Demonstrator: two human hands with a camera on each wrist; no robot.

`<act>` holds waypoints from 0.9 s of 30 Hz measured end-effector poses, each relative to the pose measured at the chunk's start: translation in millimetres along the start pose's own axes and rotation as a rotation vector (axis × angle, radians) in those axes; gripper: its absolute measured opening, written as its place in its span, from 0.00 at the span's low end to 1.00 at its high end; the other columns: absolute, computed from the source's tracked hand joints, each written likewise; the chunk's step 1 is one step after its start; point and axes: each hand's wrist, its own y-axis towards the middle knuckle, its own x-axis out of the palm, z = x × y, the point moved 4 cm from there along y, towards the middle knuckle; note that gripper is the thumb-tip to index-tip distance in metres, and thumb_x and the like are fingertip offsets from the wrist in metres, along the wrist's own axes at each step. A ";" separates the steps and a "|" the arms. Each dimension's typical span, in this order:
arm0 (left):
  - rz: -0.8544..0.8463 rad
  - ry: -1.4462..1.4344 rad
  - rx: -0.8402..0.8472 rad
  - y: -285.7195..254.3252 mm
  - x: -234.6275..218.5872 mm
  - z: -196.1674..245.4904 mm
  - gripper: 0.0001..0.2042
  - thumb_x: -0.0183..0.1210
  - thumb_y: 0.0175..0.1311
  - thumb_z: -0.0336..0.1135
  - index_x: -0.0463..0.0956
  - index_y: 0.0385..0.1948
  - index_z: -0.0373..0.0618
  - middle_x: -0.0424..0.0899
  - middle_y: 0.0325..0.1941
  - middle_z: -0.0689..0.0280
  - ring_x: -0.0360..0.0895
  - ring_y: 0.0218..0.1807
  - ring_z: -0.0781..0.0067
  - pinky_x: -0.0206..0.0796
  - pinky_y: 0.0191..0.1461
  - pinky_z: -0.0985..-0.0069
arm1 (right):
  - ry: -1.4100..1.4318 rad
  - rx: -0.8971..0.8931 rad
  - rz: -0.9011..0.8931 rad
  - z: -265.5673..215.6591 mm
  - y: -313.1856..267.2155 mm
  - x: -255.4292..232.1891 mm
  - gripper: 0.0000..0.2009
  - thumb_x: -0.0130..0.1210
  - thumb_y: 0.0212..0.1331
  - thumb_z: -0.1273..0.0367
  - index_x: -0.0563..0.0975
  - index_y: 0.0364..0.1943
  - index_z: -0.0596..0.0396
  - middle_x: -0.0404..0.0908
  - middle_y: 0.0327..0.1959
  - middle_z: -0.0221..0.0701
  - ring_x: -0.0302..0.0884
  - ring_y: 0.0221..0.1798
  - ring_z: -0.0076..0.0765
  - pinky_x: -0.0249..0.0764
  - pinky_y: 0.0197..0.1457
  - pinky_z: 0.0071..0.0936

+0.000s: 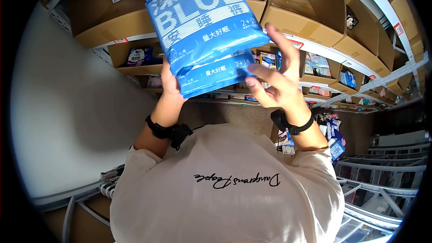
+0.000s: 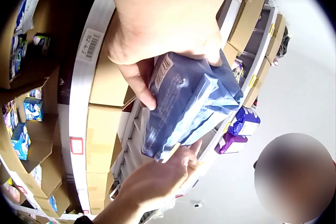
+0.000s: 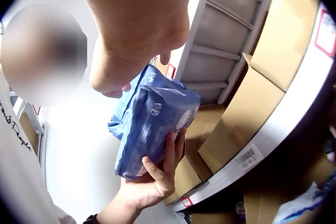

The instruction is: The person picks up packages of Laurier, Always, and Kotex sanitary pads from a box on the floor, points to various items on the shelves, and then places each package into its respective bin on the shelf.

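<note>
Packs (image 1: 211, 31) up high now, two of them, blue, overlapping, right before the cardboard boxes (image 1: 306, 28) on white shelving (image 2: 79, 103)! Gripped along one side by the left hand (image 1: 172, 83). Right hand (image 1: 279, 78) at the opposite edge, fingers spread, contact impossible to tell. Beyond, lower right, heaped packages (image 1: 334, 130).

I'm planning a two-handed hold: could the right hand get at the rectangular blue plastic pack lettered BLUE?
Likely yes: the right hand is beside the blue plastic pack, fingers spread; the left hand, on the opposite side, seems to leave that edge free.
</note>
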 end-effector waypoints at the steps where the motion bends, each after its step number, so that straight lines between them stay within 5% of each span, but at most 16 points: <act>1: 0.000 0.000 -0.001 0.4 -2.6 0.2 0.29 0.44 0.72 0.58 0.67 0.62 0.41 0.75 0.61 0.55 0.75 0.60 0.57 0.71 0.61 0.57 | -0.040 -0.004 -0.068 -2.9 1.6 0.2 0.08 0.66 0.47 0.67 0.81 0.29 0.54 0.63 0.66 0.58 0.66 0.67 0.61 0.64 0.68 0.52; 4: -0.075 -0.034 -0.003 -0.8 -10.4 0.7 0.29 0.43 0.72 0.56 0.67 0.62 0.40 0.75 0.61 0.54 0.75 0.61 0.57 0.70 0.62 0.57 | -0.005 0.009 -0.041 3.6 -1.1 -7.6 0.10 0.65 0.50 0.64 0.79 0.27 0.56 0.65 0.65 0.56 0.68 0.65 0.60 0.66 0.66 0.50; 5: 0.035 0.026 -0.014 -3.5 -16.9 -0.1 0.29 0.43 0.72 0.56 0.66 0.62 0.40 0.74 0.62 0.54 0.74 0.61 0.57 0.70 0.62 0.57 | 0.029 0.017 -0.006 8.1 1.5 -13.4 0.12 0.65 0.52 0.63 0.78 0.26 0.57 0.66 0.64 0.55 0.69 0.64 0.60 0.67 0.65 0.49; 7: 0.122 0.086 -0.015 -3.7 -39.7 -2.1 0.30 0.43 0.72 0.56 0.65 0.63 0.39 0.74 0.63 0.54 0.75 0.60 0.57 0.70 0.62 0.57 | 0.235 0.275 0.214 23.3 16.3 -17.8 0.17 0.61 0.61 0.58 0.73 0.37 0.60 0.74 0.55 0.50 0.76 0.58 0.50 0.75 0.55 0.38; 9: 0.089 0.081 -0.053 -2.8 -52.0 -5.7 0.29 0.46 0.72 0.55 0.65 0.63 0.39 0.76 0.59 0.54 0.76 0.58 0.58 0.71 0.61 0.59 | 0.498 0.772 0.131 48.2 29.8 -9.7 0.26 0.61 0.62 0.53 0.68 0.48 0.61 0.77 0.51 0.46 0.78 0.52 0.40 0.77 0.48 0.32; 10: 0.009 0.057 -0.077 0.4 -54.7 -6.9 0.28 0.47 0.71 0.53 0.65 0.63 0.39 0.77 0.57 0.55 0.77 0.57 0.59 0.72 0.60 0.60 | 0.567 0.898 -0.052 57.7 41.8 -7.4 0.35 0.62 0.59 0.49 0.62 0.56 0.64 0.77 0.50 0.45 0.78 0.47 0.34 0.78 0.42 0.27; 12: -0.172 0.027 -0.133 8.4 -40.7 -3.5 0.28 0.54 0.69 0.50 0.64 0.62 0.39 0.78 0.54 0.57 0.78 0.55 0.64 0.74 0.56 0.65 | 0.545 1.015 -0.289 81.1 55.1 5.3 0.45 0.68 0.50 0.46 0.61 0.61 0.68 0.78 0.48 0.48 0.79 0.45 0.35 0.79 0.39 0.26; 14: -0.034 0.230 -0.018 21.2 -24.1 -1.6 0.27 0.57 0.68 0.44 0.62 0.63 0.39 0.77 0.57 0.59 0.77 0.56 0.66 0.73 0.57 0.68 | 0.461 1.012 -0.384 91.4 72.0 13.5 0.51 0.74 0.41 0.46 0.62 0.62 0.69 0.79 0.48 0.49 0.80 0.48 0.39 0.80 0.43 0.30; 17: -0.037 0.221 0.016 37.5 -14.7 13.1 0.25 0.58 0.67 0.37 0.62 0.63 0.38 0.77 0.57 0.60 0.77 0.57 0.68 0.71 0.58 0.69 | 0.560 1.065 -0.485 106.1 87.2 18.3 0.50 0.76 0.40 0.50 0.62 0.62 0.69 0.79 0.49 0.49 0.81 0.49 0.41 0.81 0.46 0.31; 21: 0.004 0.411 -0.002 50.6 -22.4 40.6 0.24 0.59 0.65 0.36 0.64 0.60 0.37 0.78 0.52 0.59 0.78 0.52 0.67 0.71 0.56 0.71 | 0.612 1.171 -0.371 140.6 120.1 12.1 0.36 0.71 0.50 0.57 0.70 0.57 0.67 0.82 0.47 0.43 0.80 0.52 0.33 0.81 0.49 0.32; 23: 0.007 0.393 0.000 49.2 -35.5 52.1 0.26 0.59 0.63 0.36 0.64 0.61 0.36 0.77 0.53 0.57 0.78 0.53 0.65 0.71 0.56 0.70 | 0.521 1.215 -0.316 173.7 133.5 15.8 0.26 0.67 0.55 0.55 0.77 0.52 0.59 0.83 0.46 0.32 0.78 0.51 0.25 0.77 0.50 0.25; 27: 0.073 0.379 -0.020 26.1 -71.7 70.7 0.28 0.60 0.61 0.38 0.64 0.61 0.35 0.77 0.54 0.56 0.77 0.54 0.62 0.71 0.56 0.69 | 0.358 1.176 -0.262 249.5 146.4 52.1 0.24 0.68 0.54 0.58 0.77 0.52 0.54 0.83 0.47 0.30 0.79 0.52 0.29 0.81 0.44 0.25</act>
